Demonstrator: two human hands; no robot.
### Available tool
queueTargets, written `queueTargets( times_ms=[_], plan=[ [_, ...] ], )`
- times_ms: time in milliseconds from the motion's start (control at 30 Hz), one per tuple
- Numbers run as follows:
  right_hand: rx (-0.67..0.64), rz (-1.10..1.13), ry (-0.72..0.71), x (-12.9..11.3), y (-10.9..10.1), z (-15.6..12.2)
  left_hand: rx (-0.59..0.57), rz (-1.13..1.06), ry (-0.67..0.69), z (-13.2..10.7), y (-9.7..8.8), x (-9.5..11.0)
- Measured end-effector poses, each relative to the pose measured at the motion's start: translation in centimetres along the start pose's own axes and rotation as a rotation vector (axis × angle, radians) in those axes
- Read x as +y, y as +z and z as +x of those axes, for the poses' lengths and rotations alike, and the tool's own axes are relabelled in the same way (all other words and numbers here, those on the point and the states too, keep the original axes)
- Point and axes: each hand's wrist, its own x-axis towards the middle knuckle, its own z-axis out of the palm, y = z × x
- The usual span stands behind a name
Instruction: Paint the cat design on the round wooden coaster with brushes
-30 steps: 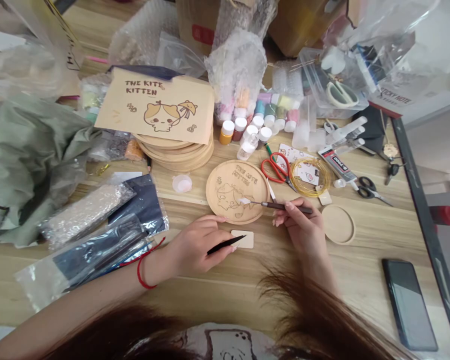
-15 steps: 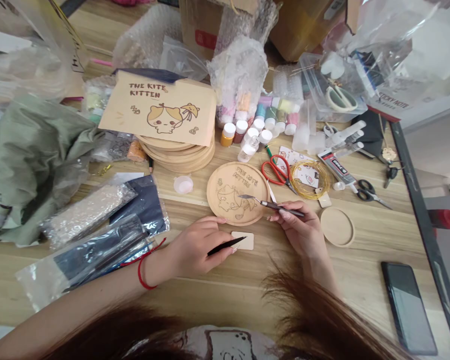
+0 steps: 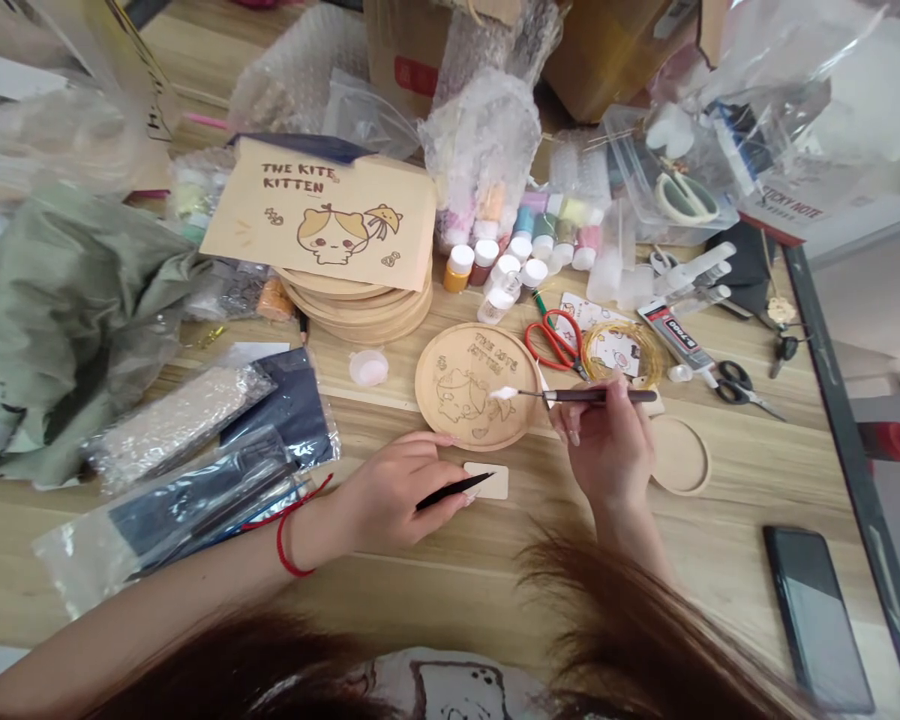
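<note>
A round wooden plate (image 3: 439, 345) lies in front of me, a kitten and lettering outlined on its face. My right hand (image 3: 613, 450) is closed around the dark handle of a small palette knife (image 3: 589, 396). The knife's blade, which looks bright white, hangs over the right half of the drawing. At the plate's lower rim rests a fingertip of my left hand (image 3: 394, 490). Black tweezers (image 3: 450, 491) are held in that hand, pointing right over a small pale card (image 3: 495, 484).
A kitten picture sheet (image 3: 247, 240) lies on stacked wooden plates (image 3: 390, 325). Paint bottles (image 3: 459, 270), red-handled scissors (image 3: 544, 345), gold wire (image 3: 652, 370) and a glue tube (image 3: 679, 340) sit behind. A smaller round tray (image 3: 686, 455) and a phone (image 3: 821, 620) are at right.
My right hand has turned more upright around the palette knife. The blade has shifted slightly right and now looks white instead of grey. The left hand with the tweezers has stayed put.
</note>
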Motion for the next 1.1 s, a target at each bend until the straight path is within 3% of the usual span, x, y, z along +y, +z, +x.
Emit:
queueTargets(
  times_ms=[200, 333, 600, 767, 1100],
  plan=[
    [-0.11, -0.032, 0.109, 1.0, 2.4, 2.1, 0.013, 0.014, 0.004, 0.0, 0.1, 0.0],
    [-0.199, -0.047, 0.187, 2.0, 2.6, 2.3, 0.02, 0.016, 0.001, -0.2, 0.3, -0.2],
    [-0.124, -0.162, 0.048, 2.6, 0.8, 1.0, 0.018, 0.017, -0.011, -0.3, 0.4, -0.2],
    [-0.124, -0.181, -0.017, 3.0, 0.9, 0.9, 0.019, 0.022, -0.004, -0.4, 0.5, -0.3],
    [-0.221, -0.1, 0.087, 2.6, 2.3, 1.4, 0.023, 0.038, 0.002, -0.3, 0.4, -0.2]
  ],
)
